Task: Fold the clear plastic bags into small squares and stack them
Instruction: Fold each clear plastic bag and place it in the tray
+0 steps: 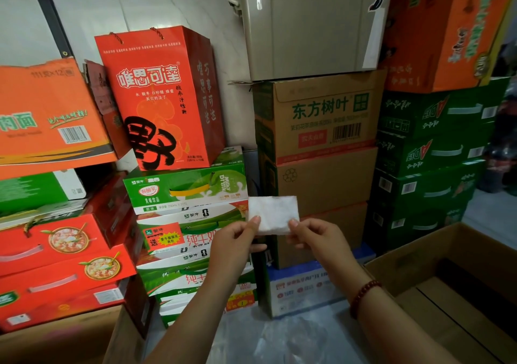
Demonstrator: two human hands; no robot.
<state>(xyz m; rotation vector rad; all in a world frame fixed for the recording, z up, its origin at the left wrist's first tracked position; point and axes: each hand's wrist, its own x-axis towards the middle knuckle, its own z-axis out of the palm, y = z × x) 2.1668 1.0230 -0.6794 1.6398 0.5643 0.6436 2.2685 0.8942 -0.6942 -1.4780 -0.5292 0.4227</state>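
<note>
We hold the folded bag (272, 215) up before the stacked cartons (316, 151) — left hand (236, 239) and right hand (313, 236) each pinch a lower corner. Best to bring the edges flush, then crease firmly — still oblong, we judge.

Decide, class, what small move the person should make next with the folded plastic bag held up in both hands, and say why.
Probably fold it in half once more. The whitish folded clear plastic bag is a wide rectangle, not yet a square, and the left hand and right hand already pinch its two lower corners, ready to bring the ends together.
</note>
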